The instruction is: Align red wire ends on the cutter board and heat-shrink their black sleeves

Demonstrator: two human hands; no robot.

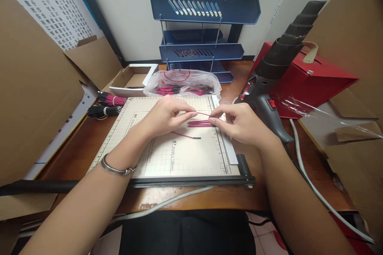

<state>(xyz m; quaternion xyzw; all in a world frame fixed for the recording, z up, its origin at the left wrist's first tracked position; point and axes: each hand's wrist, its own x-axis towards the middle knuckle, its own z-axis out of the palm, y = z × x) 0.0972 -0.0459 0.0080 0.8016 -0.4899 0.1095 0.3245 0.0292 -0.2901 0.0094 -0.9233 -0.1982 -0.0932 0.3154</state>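
My left hand (165, 116) and my right hand (239, 122) meet over a paper cutter board (179, 155) with a printed grid. Both pinch the same thin red wire (203, 114), stretched between their fingertips. Just below it a small row of cut red wires (200, 123) lies on the board. One loose red wire with a dark tip (187, 136) trails from under my left hand. A silver bangle (115, 169) circles my left wrist.
A clear bag of red and black wires (182, 83) sits behind the board. Bundled wires (104, 105) lie at the left. A black heat gun (278, 63) rests at the right before a red box (311, 79). Blue stacked trays (203, 28) stand at the back. Cardboard walls flank both sides.
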